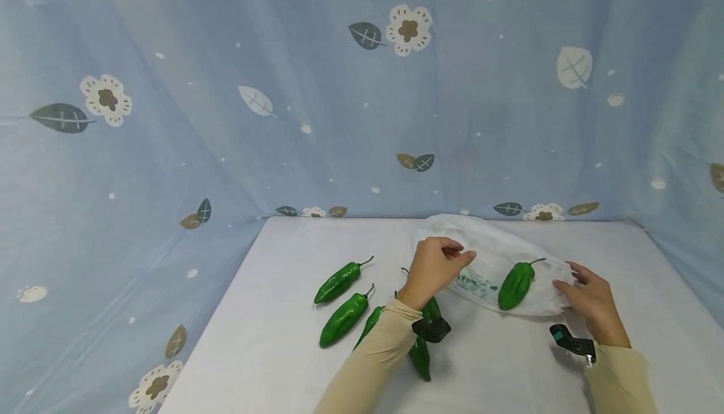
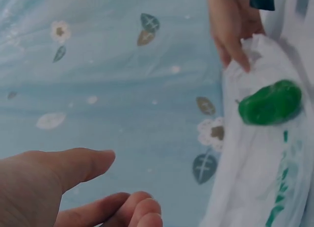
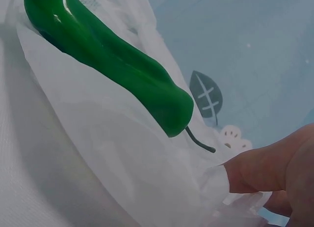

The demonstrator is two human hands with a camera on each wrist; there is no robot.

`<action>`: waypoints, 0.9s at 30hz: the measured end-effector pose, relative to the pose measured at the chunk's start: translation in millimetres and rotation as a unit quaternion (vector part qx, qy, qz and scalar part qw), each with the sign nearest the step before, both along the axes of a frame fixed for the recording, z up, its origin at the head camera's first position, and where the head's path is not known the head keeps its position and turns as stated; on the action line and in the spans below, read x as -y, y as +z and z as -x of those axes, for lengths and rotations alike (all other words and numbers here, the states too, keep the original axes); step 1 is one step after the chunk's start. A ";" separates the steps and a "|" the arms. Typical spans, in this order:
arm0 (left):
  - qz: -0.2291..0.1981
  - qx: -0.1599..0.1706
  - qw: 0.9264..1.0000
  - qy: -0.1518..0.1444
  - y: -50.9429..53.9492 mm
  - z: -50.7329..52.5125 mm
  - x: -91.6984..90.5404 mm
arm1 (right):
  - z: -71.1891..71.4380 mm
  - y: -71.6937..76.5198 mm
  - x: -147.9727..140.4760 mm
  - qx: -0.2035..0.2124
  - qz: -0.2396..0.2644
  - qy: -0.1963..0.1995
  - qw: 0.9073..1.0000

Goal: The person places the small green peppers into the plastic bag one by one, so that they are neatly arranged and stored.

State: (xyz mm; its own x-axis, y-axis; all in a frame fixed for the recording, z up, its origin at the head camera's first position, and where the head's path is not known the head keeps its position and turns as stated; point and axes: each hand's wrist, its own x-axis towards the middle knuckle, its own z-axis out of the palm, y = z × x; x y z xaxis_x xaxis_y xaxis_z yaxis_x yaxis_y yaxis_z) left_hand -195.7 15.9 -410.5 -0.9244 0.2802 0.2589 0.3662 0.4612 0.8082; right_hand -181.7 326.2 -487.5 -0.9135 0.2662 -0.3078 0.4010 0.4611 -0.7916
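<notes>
A white plastic bag (image 1: pixel 492 244) with green print lies flat on the table. One green pepper (image 1: pixel 516 286) rests on top of it, its thin stem pointing toward the right hand. My right hand (image 1: pixel 591 301) pinches the bag's right end between thumb and fingers; the right wrist view shows the crumpled plastic (image 3: pixel 216 187) there. Above the bag's left part hovers my left hand (image 1: pixel 434 269), thumb and loosely bent fingers apart, holding nothing. In the left wrist view the left thumb (image 2: pixel 88 165) stands away from the fingers.
Several more green peppers lie left of the bag, among them one pepper (image 1: pixel 338 282) at the back and another (image 1: pixel 344 320) nearer. The left sleeve (image 1: pixel 373 357) partly covers others. A blue patterned curtain (image 1: pixel 339 119) rises behind the white table (image 1: pixel 271 276).
</notes>
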 end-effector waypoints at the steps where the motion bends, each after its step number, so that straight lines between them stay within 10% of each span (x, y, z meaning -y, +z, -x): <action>1: -0.004 0.001 1.000 0.001 0.4 0.5 3.6 | 0.2 0.3 0.3 -0.001 -0.002 -0.002 1.000; 27: -0.049 -0.010 0.997 0.061 25.9 6.3 105.5 | -1.3 0.2 2.8 -0.011 0.004 -0.008 1.000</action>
State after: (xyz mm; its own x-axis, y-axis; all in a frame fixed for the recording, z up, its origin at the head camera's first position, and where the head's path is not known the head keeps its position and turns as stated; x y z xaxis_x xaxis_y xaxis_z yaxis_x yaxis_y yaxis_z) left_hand -202.0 -89.6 -384.6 -0.9442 0.1385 0.2990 0.3294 0.4232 0.8441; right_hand -180.4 323.4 -487.3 -0.9157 0.2789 -0.2893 0.3905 0.4481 -0.8041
